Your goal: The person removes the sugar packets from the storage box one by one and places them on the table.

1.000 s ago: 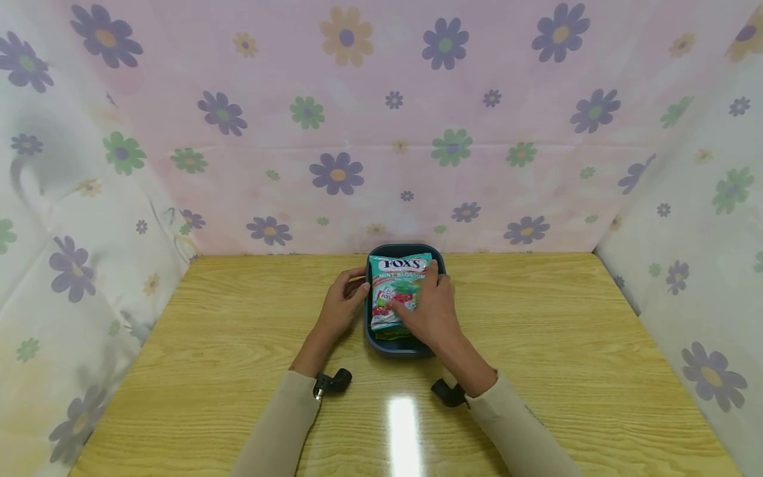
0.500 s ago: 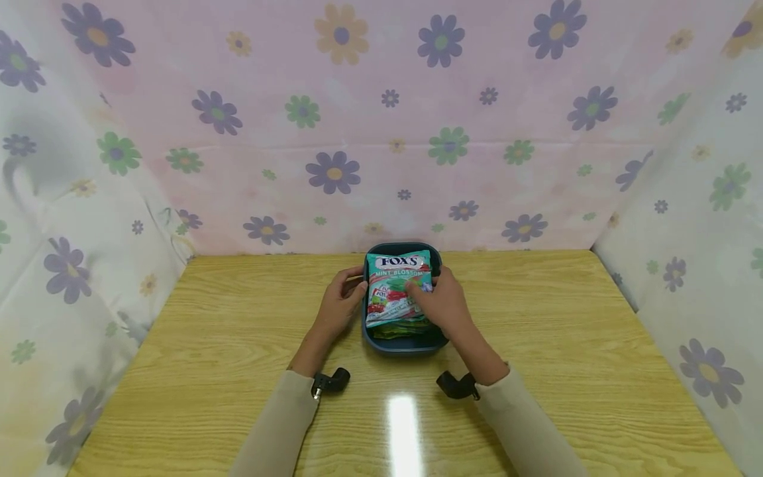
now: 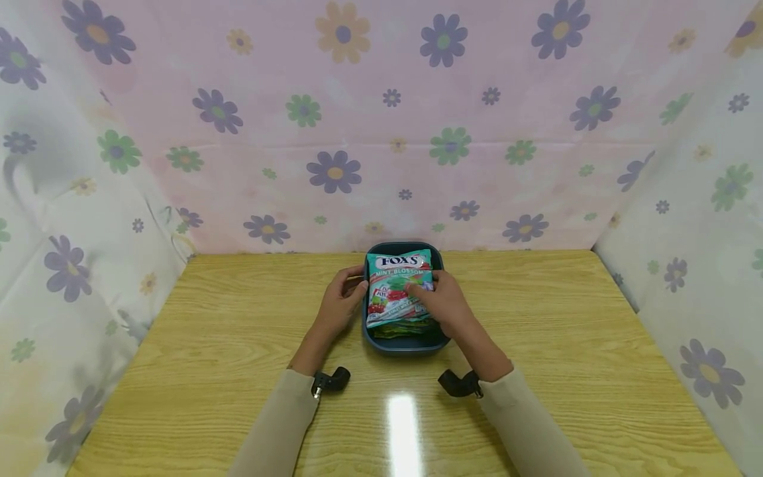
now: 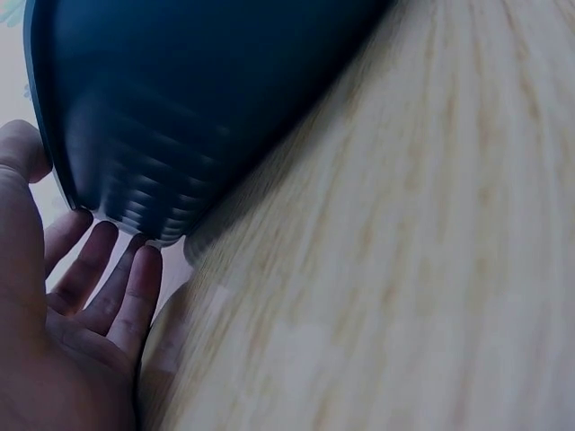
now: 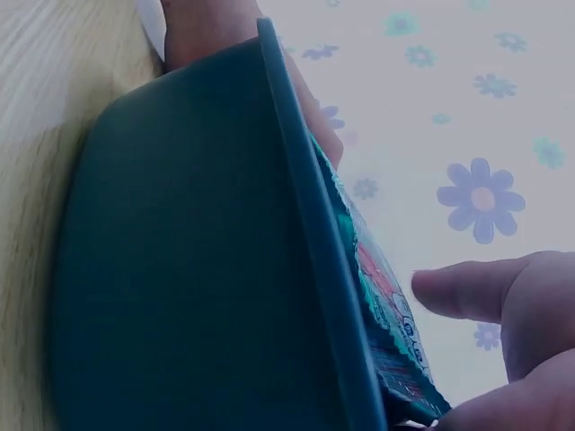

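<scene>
Mint Blossom bag (image 3: 390,293) lies face up in the dark bin (image 3: 401,348), its long axis running away from the person and its FOX'S end toward the patterned backdrop (image 3: 357,212). At the far left, the left hand (image 3: 340,303) stands at the bin's outer wall, fingers loosely extended and thumb near the rim, with no hold on the bag. Next comes the bag's left edge, close to the bin's left side; green packets (image 3: 401,329) show under its near end. Nearest to the bag is the right hand (image 3: 451,306), on its right side: the thumb reaches left over the bag's face, across the long axis, while the other fingers sit by the right edge, mostly hidden, so whether they pinch it cannot be told.
</scene>
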A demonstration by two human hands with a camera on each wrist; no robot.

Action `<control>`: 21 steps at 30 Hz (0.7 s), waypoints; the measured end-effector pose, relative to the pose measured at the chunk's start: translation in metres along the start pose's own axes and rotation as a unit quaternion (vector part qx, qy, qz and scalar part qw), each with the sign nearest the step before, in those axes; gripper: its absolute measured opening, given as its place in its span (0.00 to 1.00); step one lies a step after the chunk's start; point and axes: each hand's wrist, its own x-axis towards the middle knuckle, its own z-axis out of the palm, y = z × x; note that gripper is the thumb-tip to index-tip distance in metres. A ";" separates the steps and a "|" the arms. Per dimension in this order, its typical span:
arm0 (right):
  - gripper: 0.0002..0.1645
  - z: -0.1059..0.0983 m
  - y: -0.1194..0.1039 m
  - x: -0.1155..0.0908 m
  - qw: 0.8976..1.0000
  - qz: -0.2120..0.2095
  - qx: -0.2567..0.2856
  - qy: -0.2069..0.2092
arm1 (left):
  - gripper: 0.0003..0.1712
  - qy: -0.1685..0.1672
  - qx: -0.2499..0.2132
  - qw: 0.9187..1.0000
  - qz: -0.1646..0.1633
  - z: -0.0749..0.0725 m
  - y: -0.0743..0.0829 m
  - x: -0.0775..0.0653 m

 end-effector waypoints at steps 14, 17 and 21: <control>0.44 0.007 0.002 -0.003 0.999 -0.019 -0.043 0.020 | 0.24 -0.002 0.000 1.000 0.000 0.000 0.001 0.000; 0.44 0.008 -0.001 -0.005 0.999 -0.012 -0.034 0.023 | 0.25 -0.003 0.005 1.000 0.000 0.000 0.002 -0.001; 0.44 0.009 -0.002 -0.005 1.000 -0.007 -0.016 0.023 | 0.25 -0.003 -0.001 1.000 0.001 0.000 0.002 -0.001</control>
